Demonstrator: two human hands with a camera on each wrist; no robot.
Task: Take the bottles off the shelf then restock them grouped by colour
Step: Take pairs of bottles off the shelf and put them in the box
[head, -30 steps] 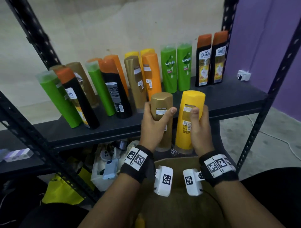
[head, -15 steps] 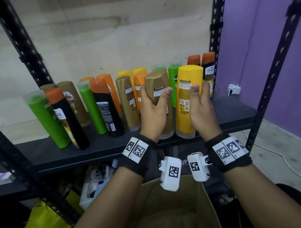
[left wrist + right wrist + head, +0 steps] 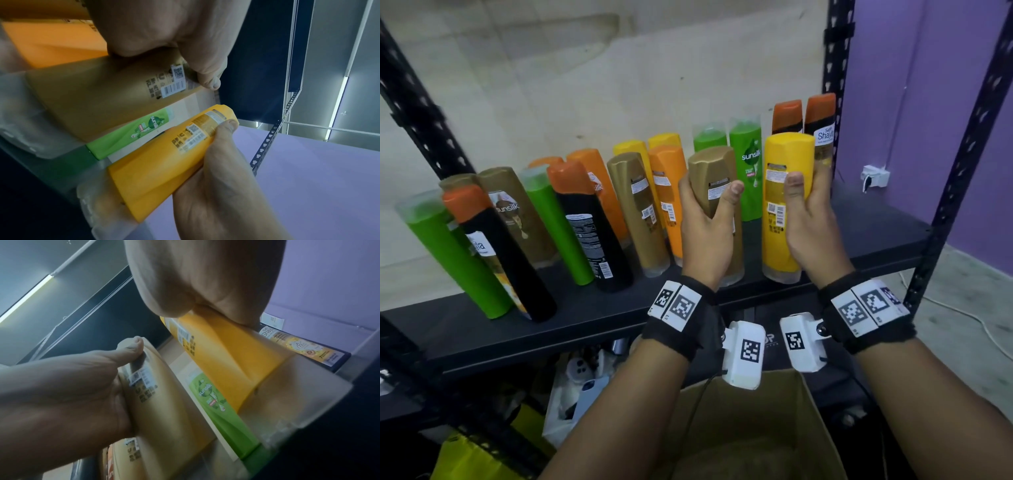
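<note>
My left hand (image 3: 707, 222) grips a gold bottle (image 3: 710, 178) upright, its base at the front edge of the black shelf (image 3: 592, 308). My right hand (image 3: 811, 219) grips a yellow bottle (image 3: 782, 161) beside it, also upright over the shelf front. In the left wrist view the gold bottle (image 3: 107, 97) lies above the yellow bottle (image 3: 164, 157). The right wrist view has the yellow bottle (image 3: 226, 356) above and the gold bottle (image 3: 162, 405) below. Several green, orange, gold, yellow and black bottles stand in mixed order along the shelf behind.
A green Sunsilk bottle (image 3: 748, 171) stands just behind the gap between my hands. Two black orange-capped bottles (image 3: 820, 120) stand at the far right by the upright post (image 3: 832, 68). An open cardboard box (image 3: 756, 428) sits below my wrists. The lower shelf holds clutter.
Both hands have lifted the gold and yellow bottles from below the shelf edge up and forward onto the shelf front, side by side.
</note>
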